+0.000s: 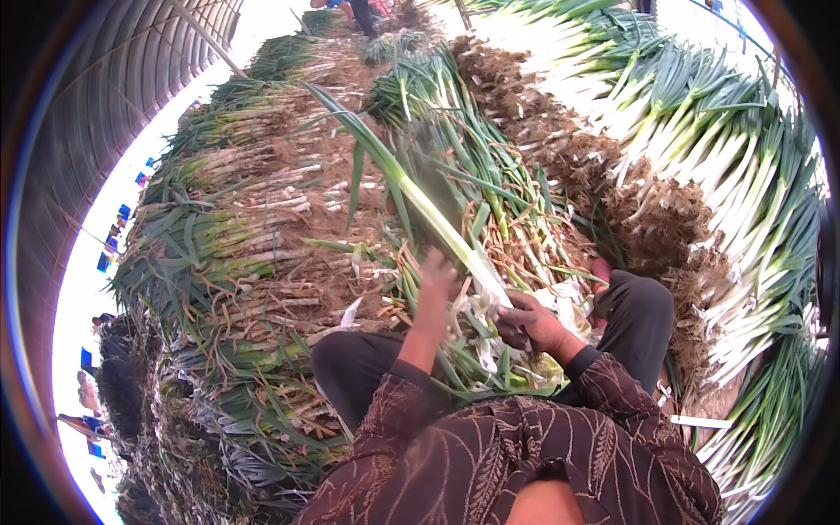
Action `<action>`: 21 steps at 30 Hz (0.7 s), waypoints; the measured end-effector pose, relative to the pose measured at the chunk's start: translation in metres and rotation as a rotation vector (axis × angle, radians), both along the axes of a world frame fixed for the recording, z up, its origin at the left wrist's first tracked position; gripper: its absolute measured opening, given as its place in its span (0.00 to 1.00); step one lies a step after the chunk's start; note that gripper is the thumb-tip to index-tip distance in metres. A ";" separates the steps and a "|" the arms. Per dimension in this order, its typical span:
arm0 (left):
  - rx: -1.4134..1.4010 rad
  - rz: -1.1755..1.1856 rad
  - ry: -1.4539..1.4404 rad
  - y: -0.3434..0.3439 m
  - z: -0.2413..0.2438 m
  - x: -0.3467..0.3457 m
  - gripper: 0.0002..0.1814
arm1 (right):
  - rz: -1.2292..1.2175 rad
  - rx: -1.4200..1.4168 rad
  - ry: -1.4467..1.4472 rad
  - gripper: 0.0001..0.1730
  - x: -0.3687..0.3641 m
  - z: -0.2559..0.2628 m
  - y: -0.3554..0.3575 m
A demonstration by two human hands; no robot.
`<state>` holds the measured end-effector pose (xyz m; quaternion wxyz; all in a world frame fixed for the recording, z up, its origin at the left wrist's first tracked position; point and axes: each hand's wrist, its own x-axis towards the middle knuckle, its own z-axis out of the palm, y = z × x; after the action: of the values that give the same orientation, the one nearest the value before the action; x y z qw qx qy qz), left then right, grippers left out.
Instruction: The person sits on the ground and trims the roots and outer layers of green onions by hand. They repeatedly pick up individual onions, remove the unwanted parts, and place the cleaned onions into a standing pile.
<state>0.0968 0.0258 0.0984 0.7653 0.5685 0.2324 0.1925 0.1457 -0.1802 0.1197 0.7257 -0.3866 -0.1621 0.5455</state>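
My right hand (533,321) grips one large Welsh onion (433,213) by the root end of its white stalk. The stalk slants up and away to the left, and its green leaves point to the far side. Just left of the stalk is my left hand (438,275), blurred, so its fingers and any contact cannot be made out. Below and around both hands, between my knees, lie peeled white skins and loose green leaves (482,348). An untrimmed bundle of Welsh onions (472,157) with dry brown leaves lies just beyond.
Rows of earthy, unpeeled Welsh onions (262,230) are stacked on the left. Along the right runs a long row of clean white-stalked Welsh onions (695,164), brown roots facing me. A white strip (701,422) lies near my right side. Another person's legs (363,16) show at the far end.
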 end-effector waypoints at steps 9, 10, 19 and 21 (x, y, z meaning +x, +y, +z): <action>-0.090 -0.080 -0.402 -0.011 0.043 0.005 0.07 | 0.230 0.174 0.281 0.17 -0.021 0.001 0.007; 0.661 -0.035 -0.329 -0.004 0.027 0.006 0.08 | 0.234 0.196 0.289 0.17 -0.021 0.001 0.007; 0.362 -0.228 0.067 0.036 0.030 -0.011 0.18 | 0.130 0.100 0.018 0.14 -0.014 0.014 0.004; -0.167 -0.182 -0.278 0.060 0.045 -0.003 0.25 | 0.057 -0.008 -0.165 0.14 -0.015 0.011 0.011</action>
<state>0.0939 0.0857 0.1436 0.8489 0.4895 0.0871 0.1792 0.1312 -0.1694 0.1309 0.6924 -0.4285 -0.2302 0.5329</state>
